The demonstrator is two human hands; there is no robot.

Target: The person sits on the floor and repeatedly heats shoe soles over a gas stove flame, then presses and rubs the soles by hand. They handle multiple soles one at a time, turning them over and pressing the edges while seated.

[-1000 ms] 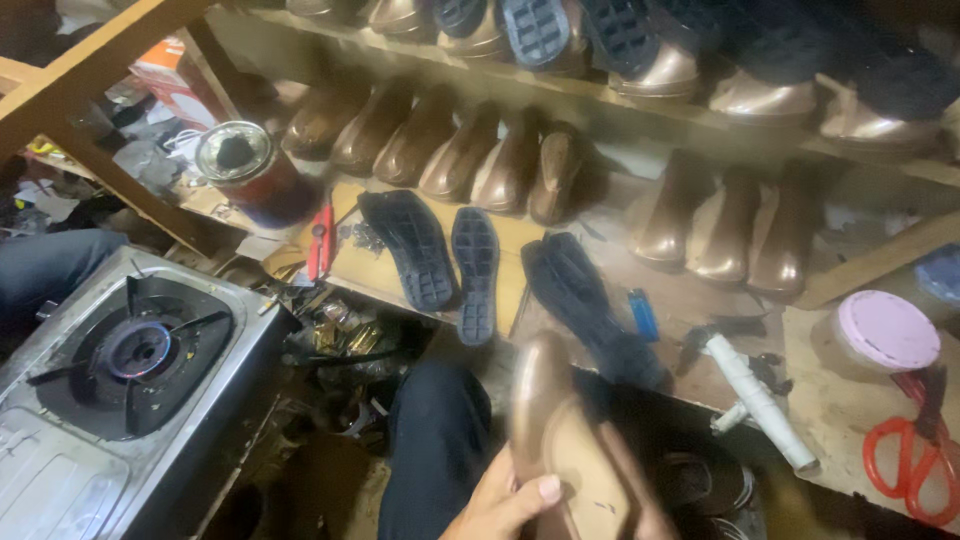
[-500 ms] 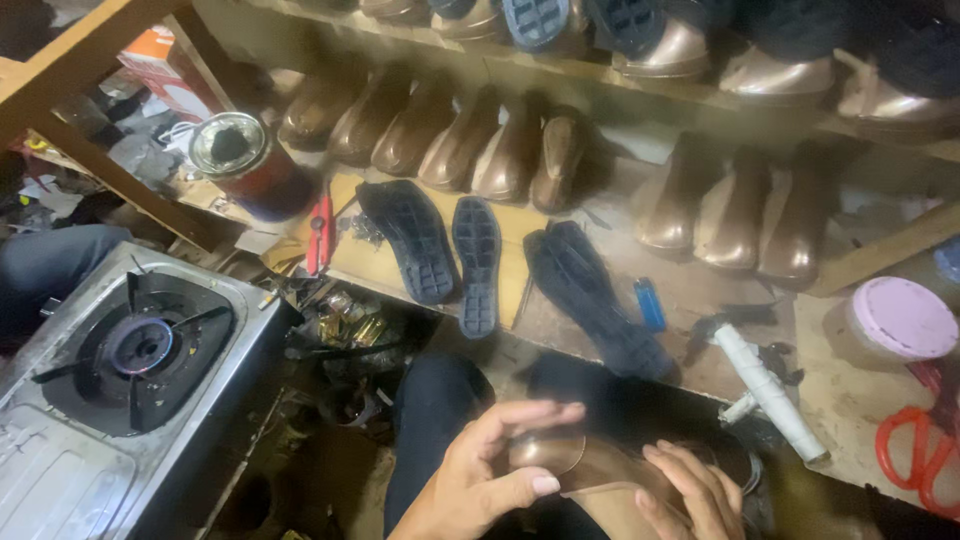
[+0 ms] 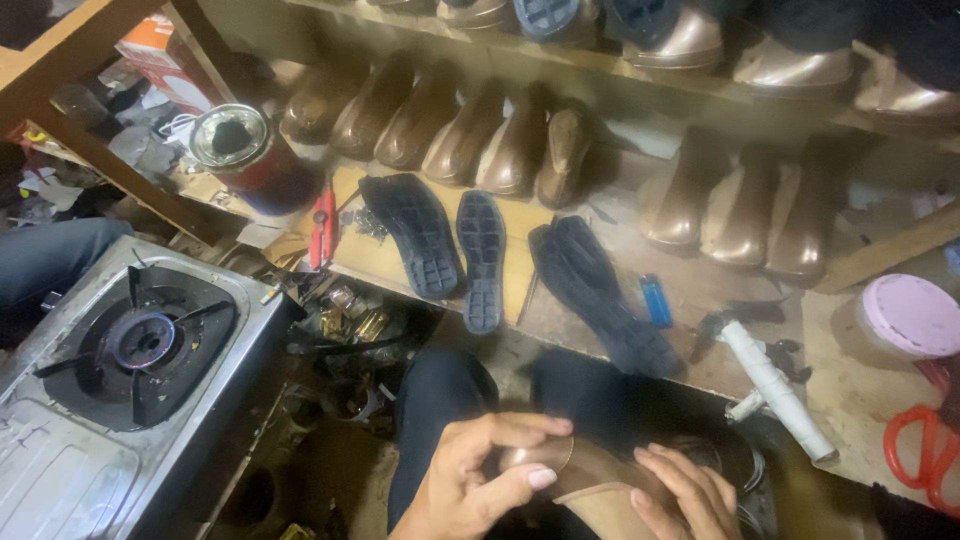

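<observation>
A bronze-brown shoe upper (image 3: 585,485) lies low over my lap at the bottom edge of the head view. My left hand (image 3: 470,480) grips its toe end, thumb on top and fingers curled over it. My right hand (image 3: 685,495) rests on its right side with the fingers spread along the upper. Both hands are cut off by the frame's bottom edge. Three black rubber soles (image 3: 480,255) lie tread-up on the low wooden bench (image 3: 720,330) in front of me.
A single-burner gas stove (image 3: 130,350) stands at the left. Rows of bronze shoe uppers (image 3: 450,135) line the shelves behind the bench. A glue tin (image 3: 235,145), red pliers (image 3: 322,225), a blue lighter (image 3: 655,300), a white tube (image 3: 775,385), a pink lid (image 3: 910,315) and red scissors (image 3: 920,450) are scattered around.
The shoe upper stood upright in my hands a second ago. It has been tipped down flat, and my left hand has shifted onto its toe end.
</observation>
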